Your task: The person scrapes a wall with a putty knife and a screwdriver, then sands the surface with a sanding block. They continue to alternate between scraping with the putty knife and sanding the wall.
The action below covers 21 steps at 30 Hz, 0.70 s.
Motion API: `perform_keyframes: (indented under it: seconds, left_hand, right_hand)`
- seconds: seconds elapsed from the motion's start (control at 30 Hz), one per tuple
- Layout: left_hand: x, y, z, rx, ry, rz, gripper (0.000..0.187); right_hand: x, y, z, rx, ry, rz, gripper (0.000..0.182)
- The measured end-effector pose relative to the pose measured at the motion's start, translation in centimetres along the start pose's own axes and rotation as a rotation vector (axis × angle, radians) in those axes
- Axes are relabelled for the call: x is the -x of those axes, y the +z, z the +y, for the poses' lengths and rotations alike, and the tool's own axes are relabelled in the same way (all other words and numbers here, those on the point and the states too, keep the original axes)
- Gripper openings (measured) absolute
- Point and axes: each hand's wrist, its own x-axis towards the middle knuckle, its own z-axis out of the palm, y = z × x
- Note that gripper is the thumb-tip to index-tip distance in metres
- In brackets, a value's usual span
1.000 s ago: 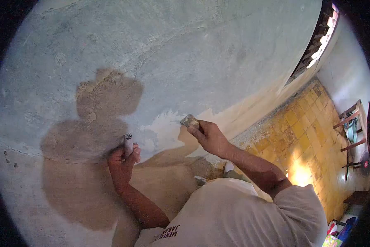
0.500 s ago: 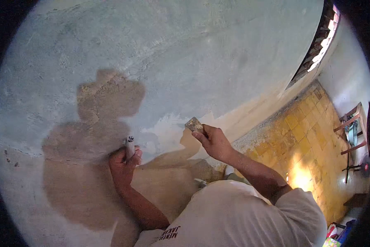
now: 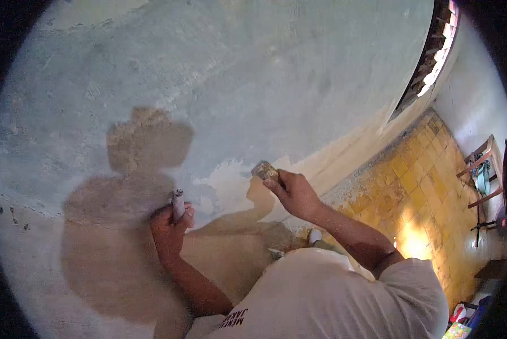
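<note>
My left hand (image 3: 167,233) is closed around a short whitish cylinder (image 3: 178,204) with dark marks at its upper end. It stays close in front of the wall, over the shadow that falls there. Further right, the fingers of my right hand (image 3: 296,195) pinch a small, worn, greyish-brown rectangular block (image 3: 263,170). The block is tilted, its far end overlapping a pale patch (image 3: 231,173) on the wall (image 3: 298,96). What the block is made of does not show clearly.
Yellow tiled floor (image 3: 406,175) runs along the wall's foot at right, with a bright light spot on it. A wooden stand (image 3: 479,164) and coloured items (image 3: 462,325) stand at the far right. My foot (image 3: 315,235) is near the wall base.
The camera view has shifted slightly. The block in my right hand has turned a little, and both hands stay at nearly the same places with the same things held.
</note>
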Motion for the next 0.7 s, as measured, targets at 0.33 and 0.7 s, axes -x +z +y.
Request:
perform_keyframes:
  seconds: [0.33, 0.7]
  left_hand:
    - [0.2, 0.0, -0.3, -0.005, -0.057, -0.001, 0.021]
    - [0.0, -0.3, -0.8, 0.11, -0.057, -0.014, 0.012]
  right_hand:
    - [0.0, 1.1, 0.1, -0.031, -0.048, 0.064, 0.038]
    - [-0.3, 1.8, 2.1, 0.013, -0.088, 0.117, 0.039]
